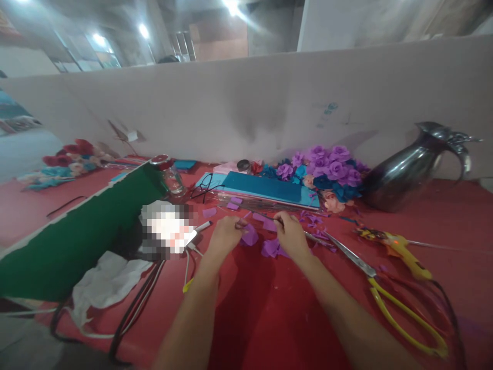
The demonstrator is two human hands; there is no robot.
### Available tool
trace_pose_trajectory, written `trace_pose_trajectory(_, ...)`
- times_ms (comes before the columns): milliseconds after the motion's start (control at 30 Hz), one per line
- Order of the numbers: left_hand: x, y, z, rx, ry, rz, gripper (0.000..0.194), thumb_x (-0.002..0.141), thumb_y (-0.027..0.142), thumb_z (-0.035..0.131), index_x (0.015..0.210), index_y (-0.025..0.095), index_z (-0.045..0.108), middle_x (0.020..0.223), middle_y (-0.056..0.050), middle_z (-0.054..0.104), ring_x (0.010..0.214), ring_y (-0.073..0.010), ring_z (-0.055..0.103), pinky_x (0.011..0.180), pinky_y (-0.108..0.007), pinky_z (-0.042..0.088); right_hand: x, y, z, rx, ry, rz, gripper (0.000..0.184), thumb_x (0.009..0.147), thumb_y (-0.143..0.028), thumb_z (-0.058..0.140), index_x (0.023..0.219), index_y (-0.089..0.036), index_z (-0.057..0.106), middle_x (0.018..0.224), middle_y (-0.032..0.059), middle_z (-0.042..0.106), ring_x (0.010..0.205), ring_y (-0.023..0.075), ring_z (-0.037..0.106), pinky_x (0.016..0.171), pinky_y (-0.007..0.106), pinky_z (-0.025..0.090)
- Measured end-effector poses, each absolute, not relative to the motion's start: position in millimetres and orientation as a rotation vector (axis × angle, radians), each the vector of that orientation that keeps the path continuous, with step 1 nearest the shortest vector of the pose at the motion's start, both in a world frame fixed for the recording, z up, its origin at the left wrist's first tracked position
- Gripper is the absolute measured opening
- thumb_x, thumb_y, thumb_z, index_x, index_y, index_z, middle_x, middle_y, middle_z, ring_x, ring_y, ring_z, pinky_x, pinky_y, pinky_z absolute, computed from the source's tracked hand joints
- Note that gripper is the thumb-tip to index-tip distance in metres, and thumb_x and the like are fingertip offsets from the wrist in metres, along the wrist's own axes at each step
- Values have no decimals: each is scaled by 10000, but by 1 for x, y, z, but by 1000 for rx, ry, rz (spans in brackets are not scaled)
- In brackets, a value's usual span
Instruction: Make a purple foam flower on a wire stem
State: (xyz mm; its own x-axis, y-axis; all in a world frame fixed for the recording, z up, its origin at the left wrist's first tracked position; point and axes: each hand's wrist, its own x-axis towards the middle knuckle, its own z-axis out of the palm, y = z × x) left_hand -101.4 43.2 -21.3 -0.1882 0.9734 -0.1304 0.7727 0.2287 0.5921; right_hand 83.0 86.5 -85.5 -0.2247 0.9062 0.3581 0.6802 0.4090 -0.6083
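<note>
My left hand (228, 234) is closed, its fingertips pinching a purple paper petal (249, 235). To its right, my right hand (289, 232) has its fingers closed around a thin dark rod (265, 216), whose tip points up and left past the petal. What kind of tool the rod is, I cannot make out. More purple crepe-paper petals (271, 248) lie on the red table just below and between the hands. Small purple paper pieces (234, 203) rest beyond them. Large scissors (356, 259) with yellow handles lie to the right of my right hand.
A yellow glue gun (408, 257) with a cord lies at right, near a metal jug (404, 169). Paper roses (327, 164), blue sheets (265, 186), glasses (206, 187) and a glass jar (171, 177) stand behind. A green box panel (84, 231), tissue (110, 280) and cables are at left.
</note>
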Motion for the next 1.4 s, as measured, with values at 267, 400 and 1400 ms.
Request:
trace_pose_trajectory(267,-93,37,-20,1840,2152,423,267,751,138,582,978,209,706,1025,-87,714,958,-225,650,803,-284,454,84,85,-82,-1329,-1980,508,136,835,-147,444,836,-214,562,808,51,649,812,226,542,730,317,387)
trace_pose_trajectory(400,-93,16,-16,1826,2256,363,218,827,190,521,880,186,731,954,-116,719,922,-235,658,790,-293,455,85,84,-80,-1323,-1982,529,135,817,-143,456,823,-214,571,790,45,647,804,221,553,723,313,391)
trace_pose_trajectory(1400,-119,-2,-43,1579,2434,1125,225,855,296,503,886,180,693,831,-76,672,785,-218,605,730,-304,431,122,70,-57,-1353,-2290,460,212,745,-70,574,811,-216,714,875,33,728,892,212,606,834,328,411)
